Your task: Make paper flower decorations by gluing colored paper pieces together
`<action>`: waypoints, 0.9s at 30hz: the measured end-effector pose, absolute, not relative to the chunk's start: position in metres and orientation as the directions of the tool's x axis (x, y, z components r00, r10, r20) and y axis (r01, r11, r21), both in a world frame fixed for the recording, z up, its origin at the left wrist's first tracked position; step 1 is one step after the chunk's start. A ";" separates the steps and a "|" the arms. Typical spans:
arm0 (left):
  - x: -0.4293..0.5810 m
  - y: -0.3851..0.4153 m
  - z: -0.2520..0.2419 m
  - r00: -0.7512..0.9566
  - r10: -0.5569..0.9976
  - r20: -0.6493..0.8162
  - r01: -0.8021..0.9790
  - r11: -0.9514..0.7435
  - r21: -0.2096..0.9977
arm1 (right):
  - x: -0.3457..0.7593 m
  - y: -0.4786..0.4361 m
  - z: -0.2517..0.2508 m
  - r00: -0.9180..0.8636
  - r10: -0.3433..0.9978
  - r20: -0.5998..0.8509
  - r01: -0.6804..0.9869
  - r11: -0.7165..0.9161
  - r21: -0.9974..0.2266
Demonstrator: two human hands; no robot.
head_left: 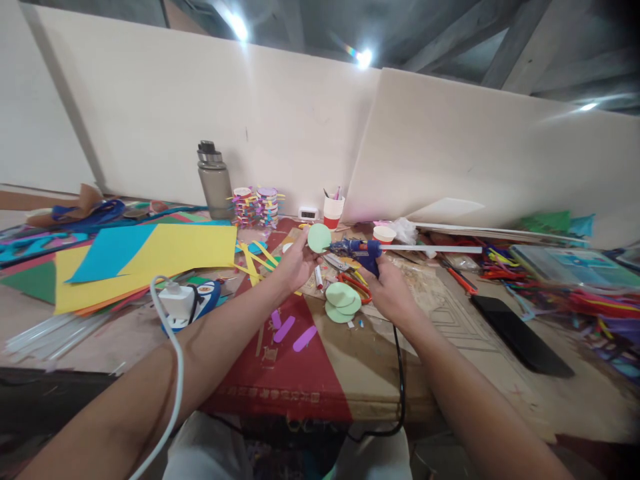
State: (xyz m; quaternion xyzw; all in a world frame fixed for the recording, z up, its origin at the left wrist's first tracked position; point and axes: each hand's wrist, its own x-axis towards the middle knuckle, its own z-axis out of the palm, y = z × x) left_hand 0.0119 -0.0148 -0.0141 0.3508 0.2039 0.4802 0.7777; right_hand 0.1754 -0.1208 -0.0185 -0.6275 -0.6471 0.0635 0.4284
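Pinched in my left hand [296, 265] is a light green paper disc [319, 238], held up facing me above the middle of the table. My right hand [393, 288] is wrapped round the handle of a blue hot glue gun [367, 251]. Its nozzle points left, at or very near the disc's right edge. A long white glue stick [433, 249] sticks out of the gun's back. Below the hands, several green discs [343, 302] lie in a loose pile beside orange-handled pliers [356, 287]. Purple paper strips [285, 329] rest on the red board nearer me.
Coloured sheets [195, 248] and a white plug adapter [176, 303] lie on the left. At the back stand a bottle [215, 183], decorated cups [267, 203] and a pen cup [333, 212]. A black phone [520, 333] lies right. The gun's black cord [401, 380] hangs over the front edge.
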 end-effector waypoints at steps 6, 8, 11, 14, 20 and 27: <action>0.015 -0.015 -0.020 0.476 0.879 0.015 -0.571 0.296 0.765 | 0.179 -0.119 -0.018 0.223 0.842 0.491 0.757 0.168 -0.631; 0.016 -0.015 -0.022 0.509 0.860 0.037 -0.551 0.292 0.782 | 0.180 -0.118 -0.019 0.253 0.830 0.497 0.775 0.134 -0.618; 0.017 -0.015 -0.023 0.532 0.845 0.056 -0.543 0.289 0.789 | 0.180 -0.117 -0.020 0.261 0.823 0.504 0.773 0.135 -0.620; 0.017 -0.014 -0.023 0.517 0.855 0.042 -0.556 0.298 0.776 | 0.180 -0.117 -0.021 0.224 0.834 0.504 0.733 0.197 -0.651; 0.015 -0.010 -0.024 0.503 0.864 0.017 -0.567 0.315 0.761 | 0.178 -0.119 -0.021 0.204 0.852 0.481 0.694 0.221 -0.686; 0.015 -0.011 -0.026 0.510 0.860 0.026 -0.567 0.314 0.762 | 0.172 -0.121 -0.017 0.195 0.868 0.456 0.698 0.204 -0.686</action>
